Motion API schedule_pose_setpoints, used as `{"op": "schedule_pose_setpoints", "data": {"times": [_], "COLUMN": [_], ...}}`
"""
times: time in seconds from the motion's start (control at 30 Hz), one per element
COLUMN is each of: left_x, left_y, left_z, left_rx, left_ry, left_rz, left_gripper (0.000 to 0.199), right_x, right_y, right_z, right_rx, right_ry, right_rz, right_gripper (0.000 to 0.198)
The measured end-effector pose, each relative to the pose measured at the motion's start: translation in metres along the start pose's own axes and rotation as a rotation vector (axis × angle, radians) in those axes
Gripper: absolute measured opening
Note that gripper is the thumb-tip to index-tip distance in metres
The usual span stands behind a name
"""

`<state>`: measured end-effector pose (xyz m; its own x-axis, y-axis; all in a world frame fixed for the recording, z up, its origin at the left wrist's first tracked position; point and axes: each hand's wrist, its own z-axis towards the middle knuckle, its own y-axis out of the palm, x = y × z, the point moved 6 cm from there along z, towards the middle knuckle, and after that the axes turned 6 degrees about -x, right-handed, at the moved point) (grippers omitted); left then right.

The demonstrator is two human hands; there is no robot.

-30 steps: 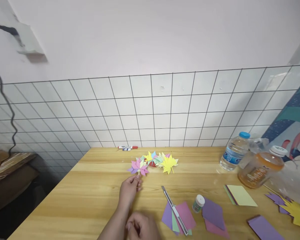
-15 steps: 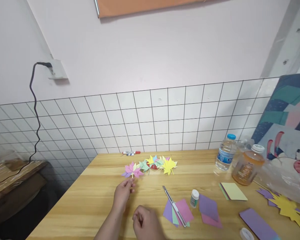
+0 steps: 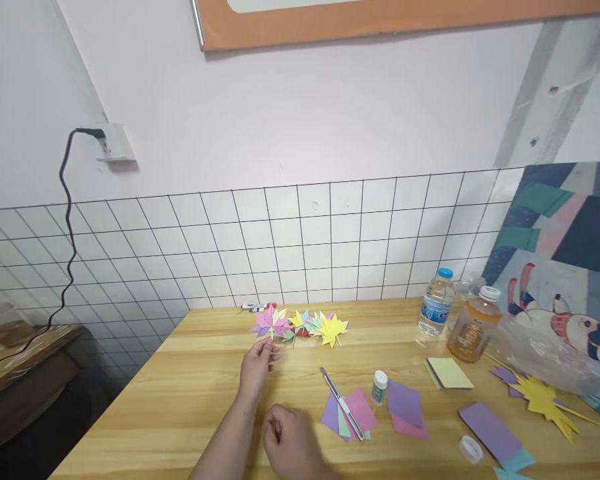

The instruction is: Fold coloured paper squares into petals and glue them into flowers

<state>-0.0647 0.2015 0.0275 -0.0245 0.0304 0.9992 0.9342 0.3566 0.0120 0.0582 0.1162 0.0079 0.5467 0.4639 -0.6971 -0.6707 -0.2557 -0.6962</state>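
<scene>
My left hand pinches the stem of a pink paper maple leaf, fingers closed. Purple and cream leaf parts show around the pink one. Just right of it lies a cluster of folded paper leaves, with a yellow leaf at its right end and a green leaf partly covered by the pink one. Nearer to me, my right hand is curled into a loose fist, with nothing visible in it. To its right, a utility knife lies across pink paper, purple paper and green paper.
A small white-capped bottle stands beside purple paper. Farther right are cream paper squares, a water bottle, an amber drink bottle, a loose white cap and yellow paper cutouts. Markers lie along the wall.
My left hand has moved forward and slightly right with the pink leaf, which now overlaps the green leaf and hides part of the markers. My right fist stays curled. The view has shifted a little.
</scene>
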Motion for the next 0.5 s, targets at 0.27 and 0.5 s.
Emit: {"op": "schedule_pose_setpoints", "data": {"times": [0.27, 0.5], "left_x": [-0.013, -0.024], "left_y": [-0.003, 0.0], "left_z": [0.001, -0.001], "left_rx": [0.022, 0.023], "left_ry": [0.001, -0.03], "left_rz": [-0.007, -0.02], "left_gripper": [0.051, 0.055], "right_x": [-0.001, -0.002], "right_y": [-0.002, -0.001], "right_z": [-0.001, -0.001], "right_rx": [0.003, 0.007], "right_ry": [0.001, -0.007], "right_rz": [-0.004, -0.017], "right_gripper": [0.018, 0.019]}}
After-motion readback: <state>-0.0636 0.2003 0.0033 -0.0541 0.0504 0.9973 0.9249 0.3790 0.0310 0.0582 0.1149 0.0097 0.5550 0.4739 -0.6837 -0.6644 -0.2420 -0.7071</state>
